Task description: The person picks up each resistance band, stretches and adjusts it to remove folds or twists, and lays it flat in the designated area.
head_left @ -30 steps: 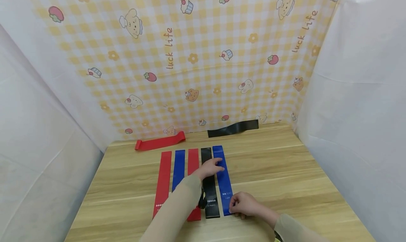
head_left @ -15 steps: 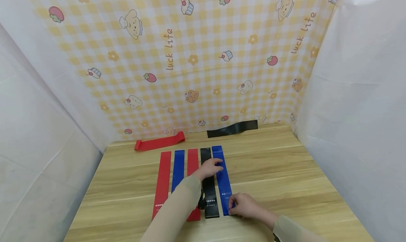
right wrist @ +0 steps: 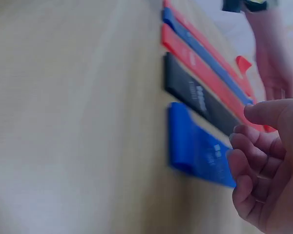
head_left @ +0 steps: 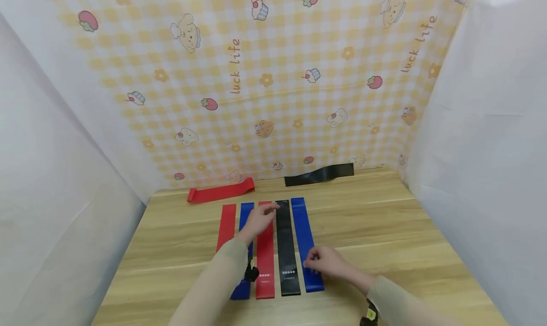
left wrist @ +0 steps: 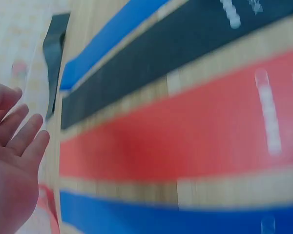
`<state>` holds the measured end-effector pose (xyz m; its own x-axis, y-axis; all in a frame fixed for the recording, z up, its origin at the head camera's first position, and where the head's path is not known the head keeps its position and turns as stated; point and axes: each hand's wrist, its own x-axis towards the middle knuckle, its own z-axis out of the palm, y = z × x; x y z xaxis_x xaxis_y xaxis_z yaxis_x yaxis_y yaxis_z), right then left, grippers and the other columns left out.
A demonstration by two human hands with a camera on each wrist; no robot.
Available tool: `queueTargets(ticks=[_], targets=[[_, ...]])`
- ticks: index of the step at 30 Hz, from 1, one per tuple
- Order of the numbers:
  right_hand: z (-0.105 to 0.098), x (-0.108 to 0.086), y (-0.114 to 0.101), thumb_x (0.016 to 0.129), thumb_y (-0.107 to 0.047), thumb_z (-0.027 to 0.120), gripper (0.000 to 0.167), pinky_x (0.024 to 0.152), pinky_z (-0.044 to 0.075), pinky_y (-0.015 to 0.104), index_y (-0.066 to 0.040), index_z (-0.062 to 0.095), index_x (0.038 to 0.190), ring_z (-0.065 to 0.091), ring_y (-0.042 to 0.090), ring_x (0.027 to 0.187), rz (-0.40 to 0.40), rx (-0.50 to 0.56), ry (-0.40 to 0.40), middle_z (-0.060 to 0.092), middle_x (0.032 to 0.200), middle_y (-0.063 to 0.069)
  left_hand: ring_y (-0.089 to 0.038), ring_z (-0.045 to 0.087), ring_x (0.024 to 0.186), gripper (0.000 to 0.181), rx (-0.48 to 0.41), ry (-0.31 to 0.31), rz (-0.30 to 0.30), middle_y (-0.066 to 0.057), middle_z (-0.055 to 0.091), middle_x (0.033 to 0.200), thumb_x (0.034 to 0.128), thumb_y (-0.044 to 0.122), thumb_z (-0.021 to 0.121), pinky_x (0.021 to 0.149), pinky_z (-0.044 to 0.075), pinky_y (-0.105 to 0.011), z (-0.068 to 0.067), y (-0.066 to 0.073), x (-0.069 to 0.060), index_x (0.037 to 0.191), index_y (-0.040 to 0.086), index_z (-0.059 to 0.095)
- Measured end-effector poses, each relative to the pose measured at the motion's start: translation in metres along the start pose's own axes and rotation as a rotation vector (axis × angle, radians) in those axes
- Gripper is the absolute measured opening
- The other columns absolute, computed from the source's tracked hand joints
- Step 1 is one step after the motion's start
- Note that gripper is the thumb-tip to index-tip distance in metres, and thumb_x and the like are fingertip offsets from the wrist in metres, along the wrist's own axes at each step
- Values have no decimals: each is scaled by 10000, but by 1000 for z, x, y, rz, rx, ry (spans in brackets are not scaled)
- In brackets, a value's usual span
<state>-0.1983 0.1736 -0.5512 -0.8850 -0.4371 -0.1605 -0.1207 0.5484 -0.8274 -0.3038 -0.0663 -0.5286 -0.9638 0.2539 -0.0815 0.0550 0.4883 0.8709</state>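
Note:
Flat resistance bands lie side by side on the wooden table. From the right come a blue band (head_left: pixel 302 224), a black band (head_left: pixel 285 240), a red band (head_left: pixel 265 255), a second blue band (head_left: pixel 241 290) and a second red band (head_left: pixel 226 224). My left hand (head_left: pixel 258 221) hovers over the middle red band with loosely spread fingers, holding nothing, as the left wrist view shows. Loosely bent fingers of my right hand (head_left: pixel 326 262) hang over the right blue band's near half. In the right wrist view nothing sits in that hand, and the band's near end (right wrist: pixel 181 139) bulges up.
Farther back lie another red band (head_left: pixel 220 193) with curled ends and a wavy black band (head_left: pixel 319 174). A yellow checked cloth (head_left: pixel 265 98) hangs behind the wooden table (head_left: pixel 384 236). White sheets (head_left: pixel 478 150) enclose both sides.
My left hand has come off the right blue band and moved left over the middle red one. My right hand has left that band's near corner and shifted slightly away from me.

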Motion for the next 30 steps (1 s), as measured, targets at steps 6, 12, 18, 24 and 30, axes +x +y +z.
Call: queueTargets(ticks=[6,12,18,24,30], targets=[[-7,44,-17,907,-167,662,122,499,459,240,-85,681,819,526,82,563,-103,-9,11,602,696,-21,-296,566,1147,329,-10,111,-30,-164,587,1296,986,90,513,906,493,-433,-37,-25,-10,1298,39,604],[-8,93,-38,907,-155,668,128,644,493,287,-45,711,957,567,119,738,-159,-16,83,663,854,-17,-333,592,997,310,-40,227,-81,-211,581,1285,975,63,531,756,504,-352,-61,-45,-19,1266,-6,614],[-5,141,-49,933,-211,643,334,752,513,345,-14,643,1203,608,181,884,-105,-47,106,664,1041,83,-349,554,1142,333,-91,260,-106,-209,561,1311,982,45,507,863,491,-405,-74,-58,-25,1298,-32,577],[5,179,-52,948,-190,618,470,899,481,488,21,522,1356,566,362,1107,-89,-54,71,559,1274,218,-362,516,1203,343,-131,271,-134,-212,541,1333,994,49,497,960,454,-476,-79,-70,-27,1323,-33,551],[16,202,-52,940,-201,615,502,1052,362,514,26,503,1372,374,401,1334,-87,-137,83,407,1448,236,-321,580,1086,326,-204,287,-60,-199,595,1233,977,80,530,877,505,-418,-78,-77,-34,1277,-35,586]])
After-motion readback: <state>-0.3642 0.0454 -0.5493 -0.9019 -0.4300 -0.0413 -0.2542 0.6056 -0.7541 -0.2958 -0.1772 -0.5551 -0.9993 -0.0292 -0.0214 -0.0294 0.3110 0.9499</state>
